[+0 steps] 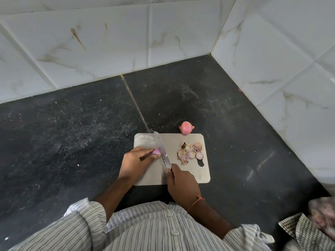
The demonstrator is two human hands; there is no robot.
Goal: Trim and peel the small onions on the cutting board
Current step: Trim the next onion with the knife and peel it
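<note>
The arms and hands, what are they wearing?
Both hands are bare, with no gloves. The left hand comes from a rolled-up white sleeve with thin dark stripes. The right hand has an orange thread tied round its wrist, and its striped sleeve is rolled up too.

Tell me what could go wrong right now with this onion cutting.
1. The left hand pinches a very small onion with its fingertips right beside the knife blade; a slip could nick them.
2. The onion is round, so it might roll under the blade.
3. The whole onion sits on the counter at the cutting board's far edge and could roll away, while the peel scraps crowd the board's right side.
</note>
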